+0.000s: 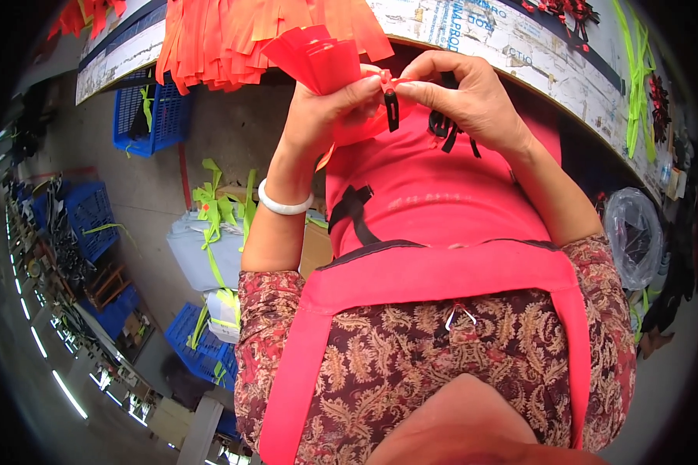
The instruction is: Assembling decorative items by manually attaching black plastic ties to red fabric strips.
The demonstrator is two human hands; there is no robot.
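My left hand (322, 116) is closed around a fanned bundle of red-orange fabric strips (318, 62), its thumb pressed near a small black buckle-like piece (392, 111). That piece hangs from a narrow red end between my two hands. With thumb and forefinger, my right hand (481, 101) pinches the thin red end beside it. Several black pieces with red bits (442, 128) dangle under the right palm, apparently tucked in the curled fingers. Both hands are just off the table's near edge, in front of a pink apron (450, 201).
Orange strips (209, 39) lie heaped over the edge of the worn table (535, 58). Black and red pieces (570, 19) and yellow-green strips (634, 85) lie to the right. Blue crates (174, 120) stand at left. A clear plastic bag (632, 229) is at right.
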